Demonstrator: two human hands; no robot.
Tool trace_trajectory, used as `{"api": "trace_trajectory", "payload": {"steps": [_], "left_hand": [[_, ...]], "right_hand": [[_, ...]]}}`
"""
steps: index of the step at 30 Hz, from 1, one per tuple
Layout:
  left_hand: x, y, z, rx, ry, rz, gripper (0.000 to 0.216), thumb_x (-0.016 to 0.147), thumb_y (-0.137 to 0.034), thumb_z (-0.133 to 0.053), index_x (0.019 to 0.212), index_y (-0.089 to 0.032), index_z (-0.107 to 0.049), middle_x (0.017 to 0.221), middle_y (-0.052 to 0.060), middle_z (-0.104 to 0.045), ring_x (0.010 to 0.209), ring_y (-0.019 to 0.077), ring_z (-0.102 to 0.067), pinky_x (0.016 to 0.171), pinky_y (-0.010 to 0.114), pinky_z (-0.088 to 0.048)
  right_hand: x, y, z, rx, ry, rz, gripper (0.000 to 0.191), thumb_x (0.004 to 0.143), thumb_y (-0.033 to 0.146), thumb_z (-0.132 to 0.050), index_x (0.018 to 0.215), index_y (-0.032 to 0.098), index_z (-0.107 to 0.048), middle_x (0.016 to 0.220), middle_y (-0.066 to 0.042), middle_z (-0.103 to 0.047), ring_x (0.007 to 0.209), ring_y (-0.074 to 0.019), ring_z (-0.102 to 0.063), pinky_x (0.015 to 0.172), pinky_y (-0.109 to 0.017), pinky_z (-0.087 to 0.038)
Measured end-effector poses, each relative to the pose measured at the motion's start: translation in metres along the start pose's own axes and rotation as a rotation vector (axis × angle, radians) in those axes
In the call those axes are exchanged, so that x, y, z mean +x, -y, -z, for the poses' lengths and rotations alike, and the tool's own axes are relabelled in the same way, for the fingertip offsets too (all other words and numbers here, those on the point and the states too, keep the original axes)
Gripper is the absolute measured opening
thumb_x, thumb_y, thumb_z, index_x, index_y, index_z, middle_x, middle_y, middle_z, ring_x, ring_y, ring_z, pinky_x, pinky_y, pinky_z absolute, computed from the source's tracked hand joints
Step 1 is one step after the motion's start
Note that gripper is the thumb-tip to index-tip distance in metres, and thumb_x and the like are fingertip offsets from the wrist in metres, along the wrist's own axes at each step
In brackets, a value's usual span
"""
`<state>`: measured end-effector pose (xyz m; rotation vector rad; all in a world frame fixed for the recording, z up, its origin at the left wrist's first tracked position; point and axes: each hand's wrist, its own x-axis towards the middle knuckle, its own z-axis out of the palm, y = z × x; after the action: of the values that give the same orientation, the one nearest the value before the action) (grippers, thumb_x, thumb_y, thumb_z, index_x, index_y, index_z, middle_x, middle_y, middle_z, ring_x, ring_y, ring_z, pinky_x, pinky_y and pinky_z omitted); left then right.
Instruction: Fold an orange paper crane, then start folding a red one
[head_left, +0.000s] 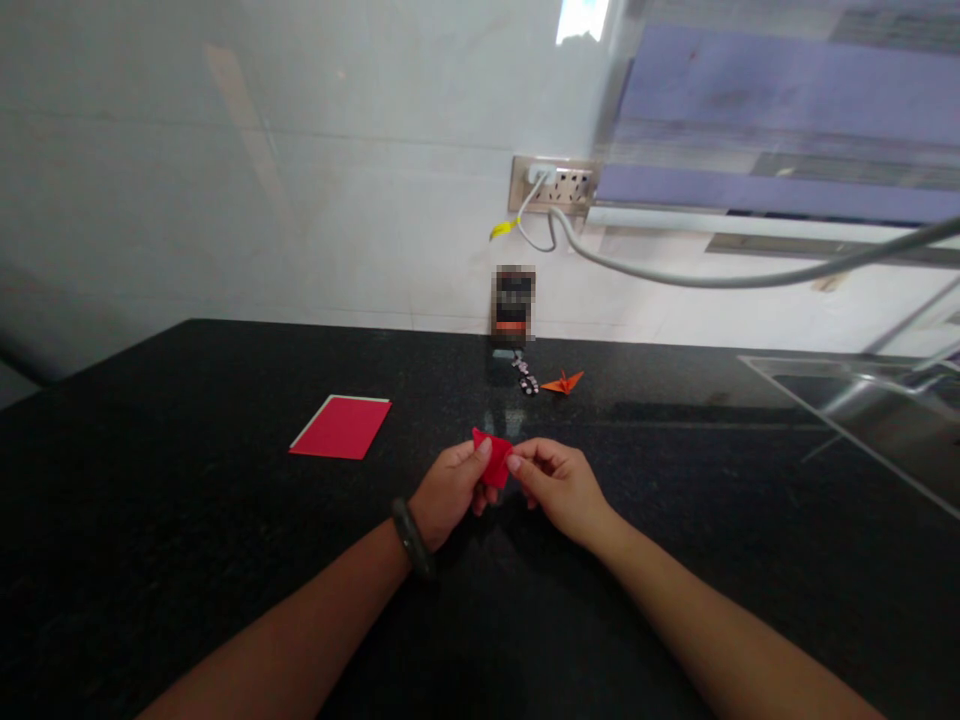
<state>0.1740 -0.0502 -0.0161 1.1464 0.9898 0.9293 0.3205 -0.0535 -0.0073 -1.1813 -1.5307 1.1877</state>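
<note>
A small folded piece of red origami paper (495, 466) is held a little above the dark countertop. My left hand (454, 484) grips its left side, thumb on top and fingers beneath. At its right edge my right hand (557, 484) pinches the paper between thumb and index finger. A dark bangle circles my left wrist. Left of my hands lies a stack of red square paper (342, 428) with a white edge showing. Beyond my right hand sits a folded orange paper crane (563, 383).
A phone-like device (513, 305), its screen blurred out, leans upright against the tiled wall. A black-and-white patterned strap (528, 378) lies before it. A metal sink (885, 420) is at the right. A grey cable (720, 278) runs near the wall socket (555, 187).
</note>
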Motion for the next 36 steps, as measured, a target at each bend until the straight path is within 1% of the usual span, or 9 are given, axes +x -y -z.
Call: {"api": "trace_trajectory", "payload": {"steps": [6,11,18,23,28,31,36], "left_hand": [[-0.0004,0.0003,-0.0002,-0.005,0.038,-0.007,0.039,0.081,-0.05,-0.037,0.07,-0.014,-0.05,0.047,-0.003,-0.051,0.036,0.0061,-0.041,0.038,0.018,-0.031],[-0.0028,-0.0014,-0.0026,-0.014,0.038,-0.045,0.038,0.081,-0.048,-0.039,0.074,-0.013,-0.051,0.049,-0.001,-0.053,0.038,0.0066,-0.043,0.039,0.018,-0.033],[-0.0027,-0.0021,-0.0053,-0.033,0.04,-0.027,0.036,0.079,-0.048,-0.043,0.072,-0.013,-0.05,0.049,-0.002,-0.053,0.038,0.0066,-0.044,0.04,0.018,-0.034],[-0.0032,-0.0027,-0.0054,-0.072,0.044,-0.01,0.036,0.077,-0.048,-0.045,0.075,-0.013,-0.05,0.05,-0.001,-0.054,0.039,0.007,-0.045,0.04,0.019,-0.035],[-0.0041,-0.004,-0.0063,-0.088,0.035,0.008,0.035,0.076,-0.048,-0.047,0.077,-0.013,-0.051,0.051,-0.001,-0.055,0.039,0.0068,-0.046,0.04,0.018,-0.035],[-0.0036,-0.0039,-0.0065,-0.071,0.033,-0.014,0.034,0.075,-0.046,-0.049,0.079,-0.012,-0.053,0.05,-0.001,-0.055,0.038,0.0067,-0.046,0.039,0.018,-0.036],[-0.0031,-0.0048,-0.005,0.043,0.005,-0.063,0.031,0.072,-0.041,-0.055,0.078,-0.011,-0.057,0.053,-0.001,-0.057,0.038,0.0068,-0.046,0.038,0.019,-0.036]], "right_hand": [[0.0002,-0.0025,-0.0023,0.035,-0.029,-0.026,0.02,0.074,0.034,-0.053,0.07,0.015,-0.055,0.048,0.006,-0.046,0.035,-0.0047,-0.039,0.034,-0.017,-0.032],[0.0004,-0.0029,-0.0028,0.093,-0.002,-0.062,0.017,0.071,0.031,-0.055,0.07,0.015,-0.054,0.046,0.007,-0.046,0.035,-0.0045,-0.039,0.035,-0.017,-0.034],[0.0004,0.0006,-0.0063,0.136,-0.043,-0.079,0.019,0.073,0.032,-0.051,0.066,0.014,-0.052,0.048,0.006,-0.048,0.035,-0.0044,-0.039,0.035,-0.017,-0.033],[-0.0019,0.0042,-0.0075,0.147,-0.022,-0.074,0.017,0.074,0.032,-0.05,0.07,0.015,-0.051,0.049,0.006,-0.05,0.036,-0.0056,-0.042,0.036,-0.018,-0.034],[-0.0014,0.0013,-0.0076,0.16,-0.02,-0.062,0.015,0.075,0.03,-0.049,0.071,0.015,-0.051,0.05,0.005,-0.052,0.036,-0.0056,-0.043,0.037,-0.018,-0.035],[-0.0009,0.0008,-0.0073,0.179,-0.026,-0.071,0.015,0.075,0.029,-0.049,0.072,0.015,-0.051,0.05,0.005,-0.052,0.036,-0.0055,-0.042,0.036,-0.017,-0.034],[0.0006,-0.0003,-0.0052,0.236,-0.049,-0.1,0.017,0.072,0.032,-0.053,0.068,0.015,-0.053,0.046,0.007,-0.047,0.034,-0.0047,-0.039,0.034,-0.017,-0.033]]}}
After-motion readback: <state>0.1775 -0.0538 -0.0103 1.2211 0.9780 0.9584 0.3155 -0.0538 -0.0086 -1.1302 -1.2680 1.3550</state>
